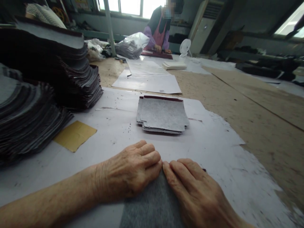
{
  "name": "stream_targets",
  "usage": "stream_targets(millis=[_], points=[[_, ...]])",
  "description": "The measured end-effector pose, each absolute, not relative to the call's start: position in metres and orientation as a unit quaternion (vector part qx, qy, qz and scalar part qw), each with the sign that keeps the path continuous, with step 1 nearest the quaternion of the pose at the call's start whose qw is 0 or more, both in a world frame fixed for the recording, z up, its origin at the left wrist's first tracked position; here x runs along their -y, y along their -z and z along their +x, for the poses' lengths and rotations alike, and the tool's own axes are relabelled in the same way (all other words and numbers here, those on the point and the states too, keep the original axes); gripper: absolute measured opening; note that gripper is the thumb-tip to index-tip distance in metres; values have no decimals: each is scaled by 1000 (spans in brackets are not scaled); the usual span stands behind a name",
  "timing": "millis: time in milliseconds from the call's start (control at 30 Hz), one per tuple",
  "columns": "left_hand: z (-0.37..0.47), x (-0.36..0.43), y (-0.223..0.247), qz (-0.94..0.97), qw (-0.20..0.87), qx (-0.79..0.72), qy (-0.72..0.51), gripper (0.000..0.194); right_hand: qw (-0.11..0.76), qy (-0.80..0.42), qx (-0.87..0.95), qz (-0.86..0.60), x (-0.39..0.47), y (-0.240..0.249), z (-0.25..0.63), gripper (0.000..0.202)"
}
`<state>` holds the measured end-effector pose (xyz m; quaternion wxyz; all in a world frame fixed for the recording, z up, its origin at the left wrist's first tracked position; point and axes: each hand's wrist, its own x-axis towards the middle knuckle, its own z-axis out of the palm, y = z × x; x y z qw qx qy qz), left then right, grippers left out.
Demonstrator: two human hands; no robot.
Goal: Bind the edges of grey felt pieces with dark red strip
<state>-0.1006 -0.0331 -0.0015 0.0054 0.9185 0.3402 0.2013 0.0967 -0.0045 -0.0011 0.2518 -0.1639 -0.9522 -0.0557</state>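
A grey, fibrous-faced sheet [152, 209] lies in front of me on white paper, its near end cut off by the bottom of the picture. My left hand [130, 171] is closed at its far edge, fingers curled under and thumb side down. From the other side my right hand [197, 190] presses the same edge, its fingers held together and bent. Both sets of fingertips nearly meet, and they cover that edge. Just beyond them sits a small stack of grey-faced pieces [163, 114] with notched corners and a dark maroon folded edge.
Tall stacks of dark, grey-faced sheets [87, 79] stand on the left. A yellow-brown card [75, 135] lies beside them. Farther back are white sheets [147, 80], a pale stack [174, 65], a plastic bag [133, 44], a white reel [185, 47] and a co-worker [159, 31] handling a maroon piece.
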Motion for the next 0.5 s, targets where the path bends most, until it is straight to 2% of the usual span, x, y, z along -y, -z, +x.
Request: stream_targets(millis=[100, 233, 500], points=[[-113, 35, 1, 905, 40, -355, -231, 21, 250, 45, 955, -156, 2, 4, 101, 34], [-130, 41, 1, 883, 81, -379, -264, 36, 243, 38, 957, -157, 1, 3, 103, 35], [-128, 41, 0, 896, 65, -372, -235, 22, 211, 41, 963, -162, -1, 3, 100, 40]])
